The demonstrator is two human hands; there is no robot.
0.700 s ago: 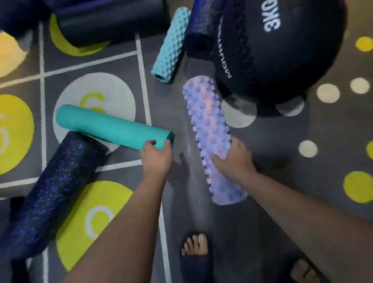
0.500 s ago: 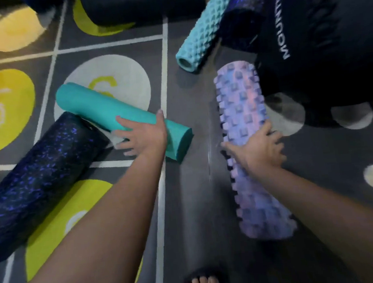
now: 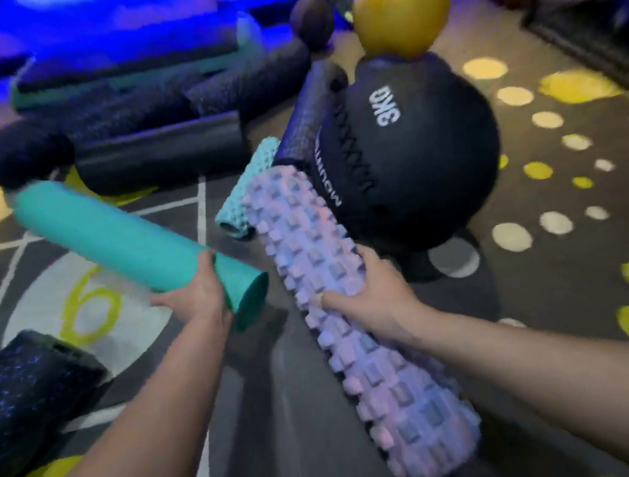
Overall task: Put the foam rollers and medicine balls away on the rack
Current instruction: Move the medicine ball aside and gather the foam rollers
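A moment ago both rollers lay on the floor; now they are lifted clear, so the carry to the rack can likely begin. The left grip (image 3: 196, 298) clenches the smooth teal foam roller (image 3: 107, 233) just short of its near end, its length running ahead and leftward of the grip. The right grip (image 3: 371, 298) clasps the knobbed lilac foam roller (image 3: 407, 401) about mid-length, far end toward the 3KG medicine ball (image 3: 423, 152).

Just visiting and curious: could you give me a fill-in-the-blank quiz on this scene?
The left hand grips the teal roller; the right hand holds the lilac roller: ____ rollers in hand.
The black medicine ball is marked ____.
The floor number below the teal roller is ____.
Missing: two; 3KG; 6.
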